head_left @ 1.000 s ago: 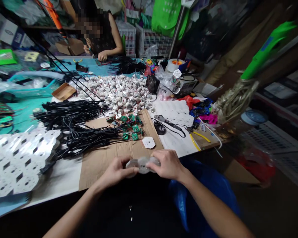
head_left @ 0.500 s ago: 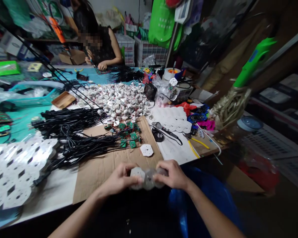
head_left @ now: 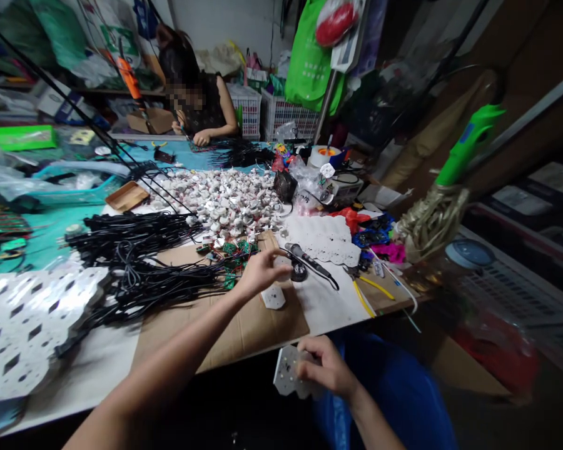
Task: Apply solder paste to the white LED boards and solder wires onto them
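Observation:
Over the cardboard sheet [head_left: 244, 328], my left hand [head_left: 265, 272] is closed on a pale octagonal piece [head_left: 283, 264], held between thumb and fingers. Just beneath it a white octagonal plate [head_left: 273, 297] lies on the cardboard. My right hand [head_left: 323, 365] grips a white perforated strip [head_left: 288, 373] below the table's front edge; its fingers cover the strip's right end. Green circuit boards [head_left: 229, 279] with wires sit left of my left hand. A black-handled tool [head_left: 309, 259] lies to its right.
Black cable bundles [head_left: 164, 272] and white perforated sheets [head_left: 23, 331] cover the left side. White small parts [head_left: 234, 200] are heaped behind. Yellow-handled pliers [head_left: 375, 287] lie right; a blue bag [head_left: 394, 394] hangs below. Across the table, a person [head_left: 211, 106] works.
My left hand has moved up and forward over the cardboard, away from my right hand, with a pale piece in it. My right hand has dropped slightly with the strip.

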Tool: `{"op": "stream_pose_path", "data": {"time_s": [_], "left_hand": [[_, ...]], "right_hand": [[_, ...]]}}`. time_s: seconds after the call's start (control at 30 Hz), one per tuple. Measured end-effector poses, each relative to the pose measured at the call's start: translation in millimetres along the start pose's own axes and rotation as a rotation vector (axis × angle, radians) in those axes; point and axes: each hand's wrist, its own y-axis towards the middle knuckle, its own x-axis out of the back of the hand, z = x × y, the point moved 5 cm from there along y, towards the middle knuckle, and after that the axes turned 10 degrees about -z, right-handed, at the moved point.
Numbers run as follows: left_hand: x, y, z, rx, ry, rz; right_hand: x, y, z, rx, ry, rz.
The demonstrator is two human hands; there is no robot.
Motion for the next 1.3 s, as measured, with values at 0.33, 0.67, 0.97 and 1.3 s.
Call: {"op": "stream_pose_path", "data": {"time_s": [0.33,0.67,0.97,1.3], "left_hand": [[-35.6,47,27,-0.106,0.769,-0.034],[32.4,-63,12,-0.298,0.188,0.568],[68.9,-125,81,-0.331,0.345,0.141],[50.3,-118,99,-0.246,0.255,0.064]], "right_hand": [[11,-3,13,0.151,-0.313,-0.058],[4,24,42,0.384,-0.904,-0.300],[-61,44,33,0.638,-1.052,-0.235],[-46,35,18,0.515,-0.952,-0.407]]}}
